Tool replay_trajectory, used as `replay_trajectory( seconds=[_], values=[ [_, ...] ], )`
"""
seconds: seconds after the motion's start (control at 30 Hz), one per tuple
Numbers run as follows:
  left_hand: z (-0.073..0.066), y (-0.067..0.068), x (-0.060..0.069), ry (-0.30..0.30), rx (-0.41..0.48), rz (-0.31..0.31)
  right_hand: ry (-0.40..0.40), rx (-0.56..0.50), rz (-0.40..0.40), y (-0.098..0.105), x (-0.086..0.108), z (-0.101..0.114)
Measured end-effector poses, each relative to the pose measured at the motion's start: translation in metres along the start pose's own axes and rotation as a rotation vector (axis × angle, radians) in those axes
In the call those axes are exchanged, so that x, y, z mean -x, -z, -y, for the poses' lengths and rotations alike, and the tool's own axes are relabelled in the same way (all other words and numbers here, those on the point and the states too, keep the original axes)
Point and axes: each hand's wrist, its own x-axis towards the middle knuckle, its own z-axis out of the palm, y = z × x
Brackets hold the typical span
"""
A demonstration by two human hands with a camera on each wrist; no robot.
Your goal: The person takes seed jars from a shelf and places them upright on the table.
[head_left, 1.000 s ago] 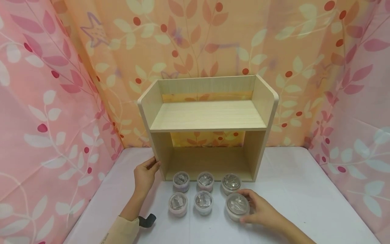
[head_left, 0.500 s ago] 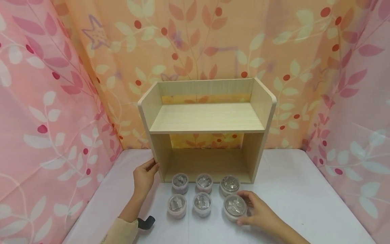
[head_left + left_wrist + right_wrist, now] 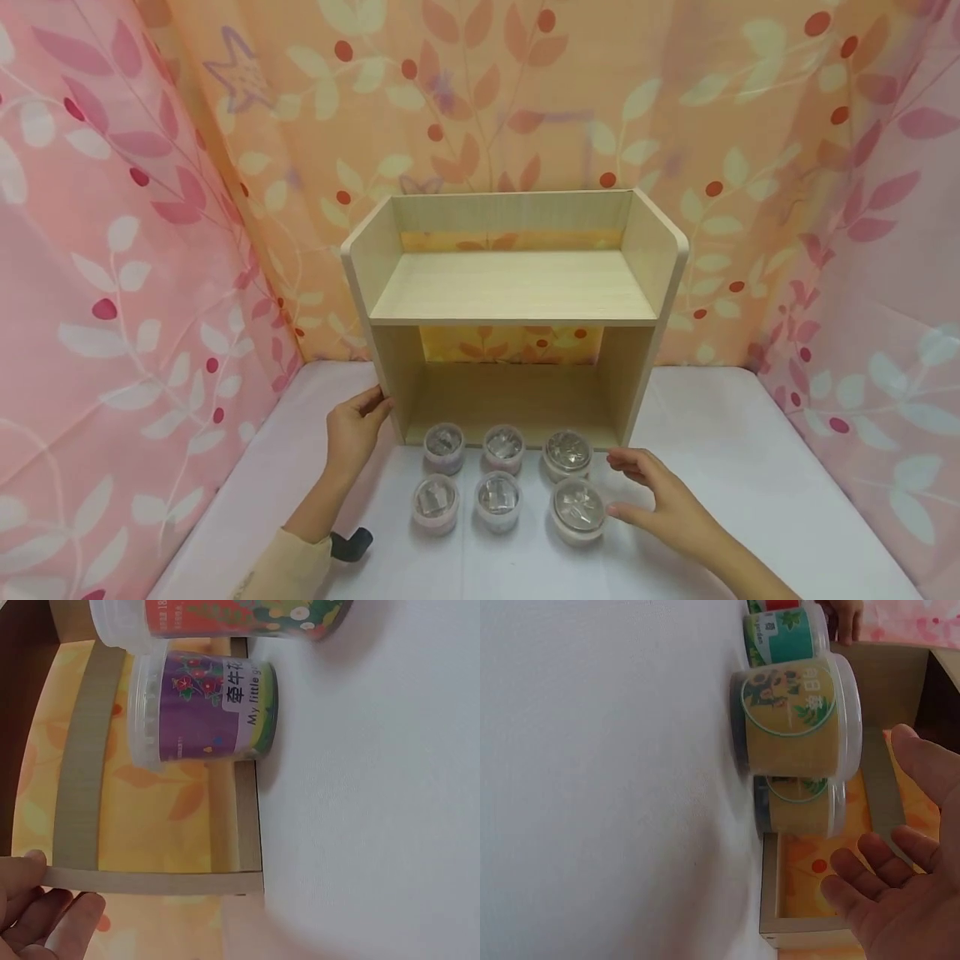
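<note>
A pale wooden two-tier shelf stands on the white table. My left hand pinches the front edge of its left side panel, thumb on one side and fingers on the other. Lidded clear plastic cups with printed labels stand upright in two rows of three before the shelf. My right hand is beside the front right cup, fingers spread and holding nothing. That cup has a tan label in the right wrist view. Behind it is a similar cup. A purple-labelled cup shows near the left hand.
The front left cup and front middle cup stand nearest me on the table. Floral cloth hangs behind and at both sides. A black object is at my left sleeve.
My right hand has let go of the front right cup and drawn slightly to the right, its fingers opening. The left hand stays on the shelf panel.
</note>
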Motion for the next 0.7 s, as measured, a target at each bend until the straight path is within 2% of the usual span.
replay_trajectory(
  seconds=[0.17, 0.33, 0.5, 0.7],
  values=[
    [-0.003, 0.003, 0.001, 0.014, -0.076, 0.022, 0.017, 0.101, -0.062, 0.016, -0.002, -0.006],
    [-0.004, 0.010, 0.004, 0.009, -0.137, 0.074, 0.013, 0.219, -0.109, 0.030, 0.000, -0.010],
    [-0.003, 0.023, 0.009, -0.027, -0.144, 0.112, 0.009, 0.364, -0.119, 0.039, 0.005, -0.013],
    [0.000, 0.042, 0.016, -0.082, -0.169, 0.171, 0.081, 0.524, -0.142, 0.051, 0.007, -0.019]
  ],
)
